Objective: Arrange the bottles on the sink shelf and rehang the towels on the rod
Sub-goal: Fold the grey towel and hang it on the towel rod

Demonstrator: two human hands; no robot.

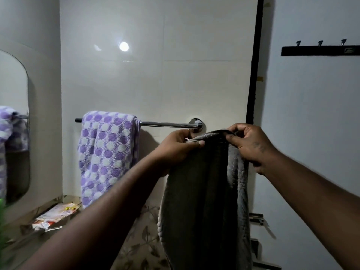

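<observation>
**We Hold the Grey Towel Up by the Rod**

We have both hands up in front of the wall. Our left hand (179, 147) pinches the top edge of the grey towel (204, 191), with the thumb on the front and the fingers curled behind. Our right hand (251, 145) pinches the same top edge just beside it, and its fingers are bent over the fold. The two hands are close together, with a small hump of towel between them.

The grey towel hangs straight down from our hands in long folds. Its top is just below the right end of the rod (165, 124), near the round shiny holder (195, 123) on the wall. It is not on the rod yet.

The purple dotted towel (107, 152) hangs over the left part of the rod. It is a bit bunched up and hangs far down. The middle of the rod is bare.

On the left we see a mirror (13, 123), and the purple towel shows in it. Under the mirror is a shelf (25, 230) with an orange and white packet (56, 215) lying on it. Something green and blurry (2, 209) is at the far left edge.

A black strip (255, 75) runs up the wall on the right. Past it, high up, is a black rack of hooks (319, 50). A round spot of light (123, 46) shines on the tiles.
</observation>
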